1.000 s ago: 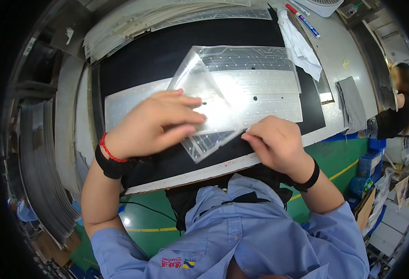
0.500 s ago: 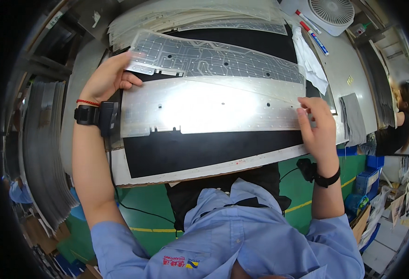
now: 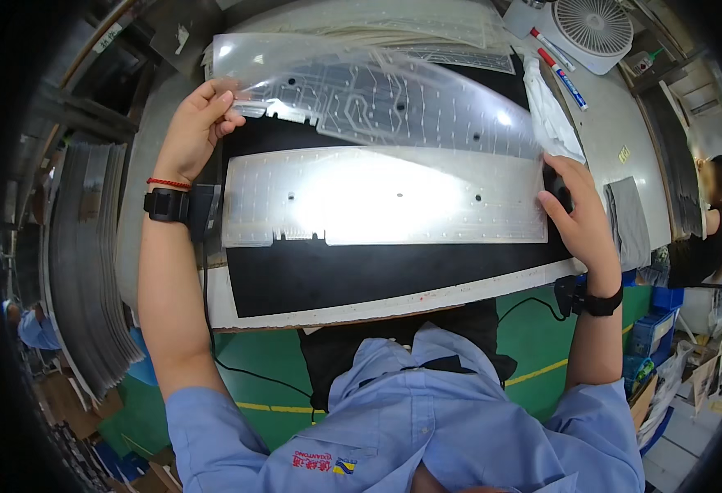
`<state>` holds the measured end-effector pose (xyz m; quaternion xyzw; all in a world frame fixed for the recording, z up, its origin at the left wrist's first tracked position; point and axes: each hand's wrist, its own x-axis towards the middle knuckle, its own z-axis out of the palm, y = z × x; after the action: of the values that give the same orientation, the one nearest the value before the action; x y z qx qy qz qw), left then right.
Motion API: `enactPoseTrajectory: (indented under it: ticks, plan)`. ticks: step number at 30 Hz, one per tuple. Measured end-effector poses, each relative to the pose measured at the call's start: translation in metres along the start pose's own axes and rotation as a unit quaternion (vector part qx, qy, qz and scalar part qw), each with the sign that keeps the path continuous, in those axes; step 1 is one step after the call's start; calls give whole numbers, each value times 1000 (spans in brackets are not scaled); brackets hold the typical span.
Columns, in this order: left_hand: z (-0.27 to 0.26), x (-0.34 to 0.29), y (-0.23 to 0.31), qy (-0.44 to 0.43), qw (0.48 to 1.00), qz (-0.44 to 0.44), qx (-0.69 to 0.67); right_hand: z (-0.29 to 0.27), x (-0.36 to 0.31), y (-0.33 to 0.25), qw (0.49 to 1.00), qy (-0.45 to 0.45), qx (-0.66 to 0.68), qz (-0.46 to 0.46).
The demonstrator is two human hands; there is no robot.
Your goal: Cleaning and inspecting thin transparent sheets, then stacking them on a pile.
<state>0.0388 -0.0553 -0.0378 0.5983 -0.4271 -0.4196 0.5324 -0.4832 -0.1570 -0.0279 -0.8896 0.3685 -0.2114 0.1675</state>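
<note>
A thin clear film sheet with printed circuit lines (image 3: 377, 103) is lifted and bowed at its left part. My left hand (image 3: 200, 123) pinches its left end between thumb and fingers. At the sheet's right corner is my right hand (image 3: 578, 205), fingertips touching the edge, thumb spread apart from the fingers. Nearer to me a second clear film sheet (image 3: 270, 218) lies flat on the black mat (image 3: 385, 275), glare covering its middle. Small dark holes show in both sheets, and notches are cut in their near edges.
Behind lies a stack of similar clear sheets (image 3: 320, 37). At the right are a white cloth (image 3: 548, 107), a red-and-blue marker (image 3: 566, 84), a white fan (image 3: 592, 31) and a grey cloth (image 3: 626, 222). Another person (image 3: 714, 222) is at far right.
My left hand has raised the upper sheet's left end, which now bows upward and away from the lower sheet. My right hand has shifted slightly right to the sheet's corner.
</note>
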Motion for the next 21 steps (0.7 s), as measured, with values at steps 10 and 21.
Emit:
enactPoseTrajectory:
  ticks: [10, 21]
  plan:
    - [-4, 11, -3, 114, 975, 79, -172, -17, 22, 0, 993, -110, -27, -33]
    - [-3, 4, 4, 96, 987, 71, -108, -13, 66, 2, 971, -236, 6, 46]
